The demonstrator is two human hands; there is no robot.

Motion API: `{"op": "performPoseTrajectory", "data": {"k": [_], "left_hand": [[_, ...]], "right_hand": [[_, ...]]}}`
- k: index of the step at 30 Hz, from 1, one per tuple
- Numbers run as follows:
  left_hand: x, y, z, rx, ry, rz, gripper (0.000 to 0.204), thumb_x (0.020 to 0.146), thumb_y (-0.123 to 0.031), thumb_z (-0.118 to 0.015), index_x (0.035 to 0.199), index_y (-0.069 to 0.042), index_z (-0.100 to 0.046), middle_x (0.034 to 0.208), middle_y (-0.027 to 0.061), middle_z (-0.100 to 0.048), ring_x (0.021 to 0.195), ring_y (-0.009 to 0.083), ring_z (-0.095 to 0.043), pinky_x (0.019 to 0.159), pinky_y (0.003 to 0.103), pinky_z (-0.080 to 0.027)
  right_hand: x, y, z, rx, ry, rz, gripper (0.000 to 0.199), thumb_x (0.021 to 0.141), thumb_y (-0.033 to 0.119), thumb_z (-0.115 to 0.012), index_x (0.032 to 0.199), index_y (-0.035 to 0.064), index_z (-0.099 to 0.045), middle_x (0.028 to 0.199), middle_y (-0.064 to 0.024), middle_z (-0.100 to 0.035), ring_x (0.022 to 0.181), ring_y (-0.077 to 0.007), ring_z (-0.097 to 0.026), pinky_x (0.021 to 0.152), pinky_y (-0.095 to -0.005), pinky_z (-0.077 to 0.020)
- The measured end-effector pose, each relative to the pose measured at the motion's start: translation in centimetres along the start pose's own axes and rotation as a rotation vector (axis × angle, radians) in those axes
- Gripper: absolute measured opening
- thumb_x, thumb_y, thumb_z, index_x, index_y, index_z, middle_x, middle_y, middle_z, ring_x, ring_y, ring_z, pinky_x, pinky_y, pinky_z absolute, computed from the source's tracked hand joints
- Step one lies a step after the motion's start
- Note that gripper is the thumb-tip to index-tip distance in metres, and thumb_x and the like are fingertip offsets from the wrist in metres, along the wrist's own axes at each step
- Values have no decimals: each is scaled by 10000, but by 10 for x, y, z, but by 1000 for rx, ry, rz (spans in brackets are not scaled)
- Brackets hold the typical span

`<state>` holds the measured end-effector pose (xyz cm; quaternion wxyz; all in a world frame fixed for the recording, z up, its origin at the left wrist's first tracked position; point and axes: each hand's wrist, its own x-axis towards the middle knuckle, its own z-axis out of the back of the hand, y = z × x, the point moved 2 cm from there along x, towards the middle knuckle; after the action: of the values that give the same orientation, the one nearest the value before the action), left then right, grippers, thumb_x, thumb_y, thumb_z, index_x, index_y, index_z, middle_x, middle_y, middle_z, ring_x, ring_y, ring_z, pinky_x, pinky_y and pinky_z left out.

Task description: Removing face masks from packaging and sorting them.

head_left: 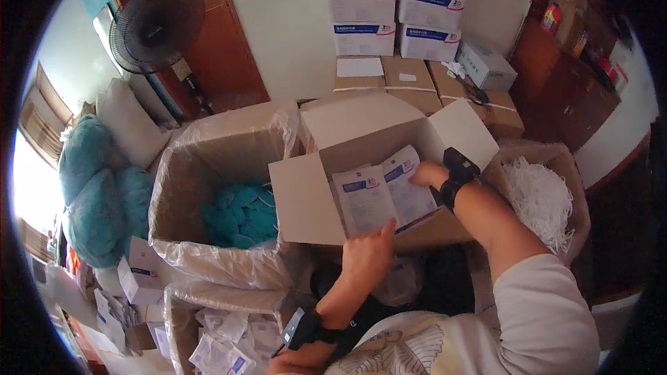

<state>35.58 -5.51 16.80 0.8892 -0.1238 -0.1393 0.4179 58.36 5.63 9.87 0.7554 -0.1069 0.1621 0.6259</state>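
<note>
An open white carton [306,198] stands in front of me, its flaps spread. Inside lie flat white printed packets with blue and red marks, a left packet [363,198] and a right packet [408,184], side by side. My right hand [432,175] reaches in over the carton's right side, fingers closed at the right packet's edge; its fingertips are partly hidden. At the carton's near edge is my left hand [368,255], its fingers curled against the edge and one digit pointing up toward the packets. Each wrist wears a strapped black device.
Left of the carton, a plastic-lined box [219,257] holds teal masks [240,215]. Below it, another lined box [177,309] contains loose packets. At right, a box holds white stringy material [538,201]. Stacked white cartons [361,3] and a black fan [158,24] stand behind.
</note>
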Motion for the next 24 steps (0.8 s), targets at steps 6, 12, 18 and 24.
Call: {"op": "performPoseTrajectory", "data": {"k": [6, 12, 18, 24], "left_hand": [[2, -8, -4, 3, -16, -42, 385, 708, -81, -519, 1094, -72, -513, 775, 94, -623, 682, 266, -621, 569, 377, -491], [-6, 1, 2, -12, 13, 6, 452, 673, -101, -571, 1116, -68, -486, 778, 94, -623, 694, 275, -622, 567, 382, -491], [1, -9, -7, 13, -10, -15, 302, 780, -147, -505, 1081, -125, -522, 761, 87, -633, 634, 286, -618, 536, 402, -486], [-6, 0, -9, 10, -74, -5, 295, 794, -171, -498, 1086, -137, -520, 779, 92, -637, 642, 285, -620, 538, 407, -484]], "right_hand": [[30, -32, -37, -157, -20, -14, 351, 734, 309, -547, 874, 2, -642, 891, -162, -632, 833, -320, -608, 764, -395, -461], [14, 0, -19, -40, -3, -76, 309, 698, 234, -555, 887, 6, -644, 975, -187, -604, 889, -315, -596, 789, -372, -462], [37, -38, -45, -173, 47, -13, 376, 725, 327, -598, 920, 9, -639, 993, -174, -607, 897, -302, -599, 766, -363, -474], [13, -6, -23, -32, 97, -116, 404, 725, 360, -596, 928, 14, -639, 993, -162, -611, 905, -271, -599, 770, -353, -468]]}}
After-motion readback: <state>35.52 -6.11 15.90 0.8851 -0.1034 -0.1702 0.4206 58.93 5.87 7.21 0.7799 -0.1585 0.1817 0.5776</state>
